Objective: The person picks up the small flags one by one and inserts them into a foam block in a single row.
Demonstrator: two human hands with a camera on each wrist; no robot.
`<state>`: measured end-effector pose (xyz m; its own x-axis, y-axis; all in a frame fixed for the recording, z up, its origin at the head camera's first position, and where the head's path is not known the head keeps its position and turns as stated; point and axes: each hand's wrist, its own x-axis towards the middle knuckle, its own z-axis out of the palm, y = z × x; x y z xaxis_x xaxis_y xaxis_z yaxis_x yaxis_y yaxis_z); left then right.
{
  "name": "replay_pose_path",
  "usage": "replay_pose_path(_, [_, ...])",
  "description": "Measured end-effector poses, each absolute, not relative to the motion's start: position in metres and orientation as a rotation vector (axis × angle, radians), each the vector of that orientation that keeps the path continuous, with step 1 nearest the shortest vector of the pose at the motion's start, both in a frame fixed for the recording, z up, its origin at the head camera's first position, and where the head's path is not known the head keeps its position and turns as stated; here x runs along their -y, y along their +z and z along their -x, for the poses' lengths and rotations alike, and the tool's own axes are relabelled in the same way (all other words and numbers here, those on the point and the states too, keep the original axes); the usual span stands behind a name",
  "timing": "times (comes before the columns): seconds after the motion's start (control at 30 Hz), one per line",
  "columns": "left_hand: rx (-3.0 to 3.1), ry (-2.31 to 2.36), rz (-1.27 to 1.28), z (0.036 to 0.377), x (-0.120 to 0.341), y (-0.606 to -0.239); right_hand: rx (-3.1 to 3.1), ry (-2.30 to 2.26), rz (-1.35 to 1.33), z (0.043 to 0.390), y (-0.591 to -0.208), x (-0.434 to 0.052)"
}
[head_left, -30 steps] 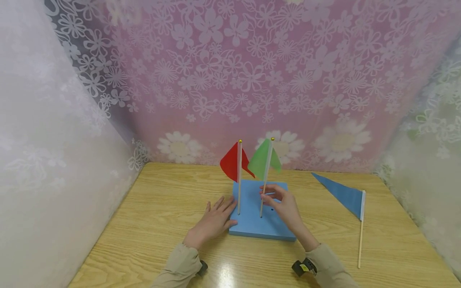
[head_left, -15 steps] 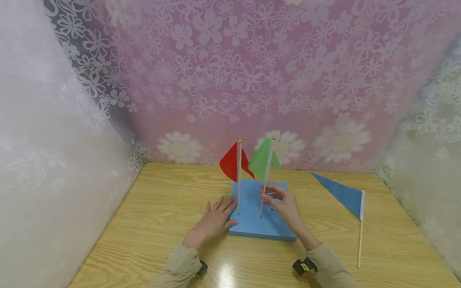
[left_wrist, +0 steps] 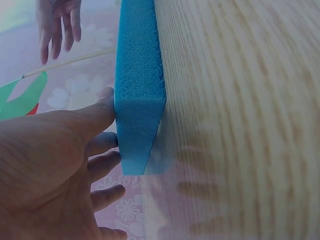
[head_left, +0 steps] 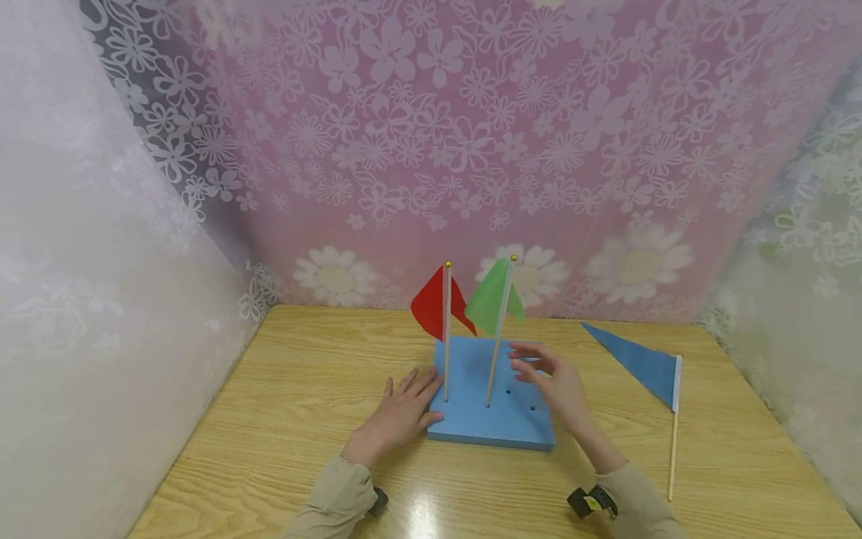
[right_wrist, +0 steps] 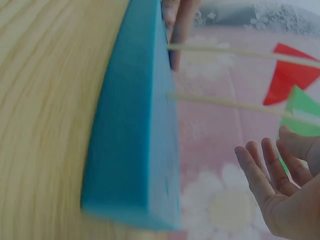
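A blue foam block lies on the table with two flags standing in it. The red flag is upright near the block's left side; the green flag leans slightly right, its stick in a hole near the middle. My left hand rests at the block's left edge, fingertips on its top, fingers fairly straight. Beside the green flag's stick, my right hand hovers over the block's right part, fingers loosely bent and holding nothing. The right wrist view shows a gap between this hand and the stick.
A blue flag on a wooden stick lies flat on the table to the right of the block. Two small holes show in the block's top, right of the green flag. Flowered cloth hangs behind the table and along both sides.
My right hand has let go of the green flag's stick and moved right. The green flag's top has tilted slightly right. My left hand has stayed in place.
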<state>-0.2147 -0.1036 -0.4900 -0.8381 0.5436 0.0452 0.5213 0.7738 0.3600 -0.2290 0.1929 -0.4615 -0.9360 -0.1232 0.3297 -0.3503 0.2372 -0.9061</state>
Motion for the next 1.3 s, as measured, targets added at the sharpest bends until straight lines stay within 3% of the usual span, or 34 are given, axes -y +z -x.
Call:
replay_pose_path(0.4, [-2.894,0.564,-0.878,0.215,0.104,-0.491,2.291,1.619,-0.295,0.202,-0.447,-0.297])
replay_pose_path(0.67, [-2.887,0.578,-0.887,0.214,0.104,-0.490,2.298,1.635,-0.094,0.179,-0.464,-0.366])
replay_pose_path(1.07, [-2.890,0.606,-0.910,0.212,0.104,-0.488,2.666,1.524,0.288,0.169,-0.482,-0.412])
replay_pose_path(1.3, [-2.897,0.593,-0.917,0.213,0.104,-0.490,2.811,1.551,0.337,0.180,-0.485,-0.422])
